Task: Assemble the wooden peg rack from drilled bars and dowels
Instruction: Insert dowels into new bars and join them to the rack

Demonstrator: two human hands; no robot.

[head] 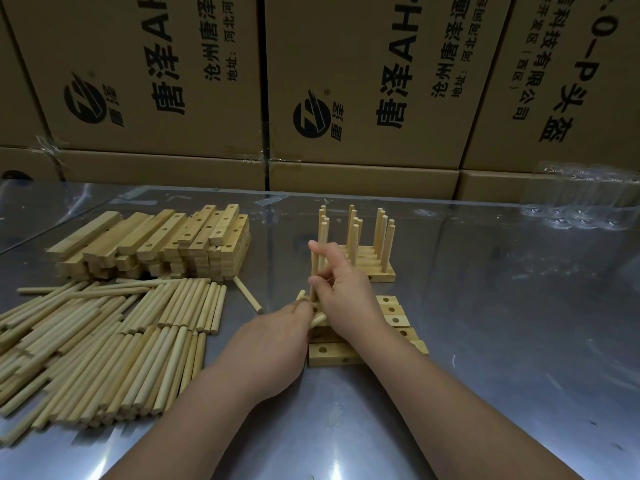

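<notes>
Pale, square-edged drilled wooden bars [394, 318] are lying side by side mid-way across the scuffed shiny metal table [502, 306], the right hand [343, 292] arching over them and pinching a smooth round dowel [314, 268] upright, the left hand [273, 344] gripping spare dowels [319, 319] alongside.

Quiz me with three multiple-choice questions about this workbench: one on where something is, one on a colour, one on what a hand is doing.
1. Where does the loose dowel pile lie?
A. on the floor
B. on the table's left part
C. at the table's right edge

2. What colour are the cardboard boxes behind?
A. brown
B. white
C. blue

3. What is the right hand doing?
A. resting flat
B. gripping a hammer
C. pinching an upright dowel

Answers: B, it fills the left foreground; A, plain brown card with black print; C, its fingers close round the dowel.
</notes>
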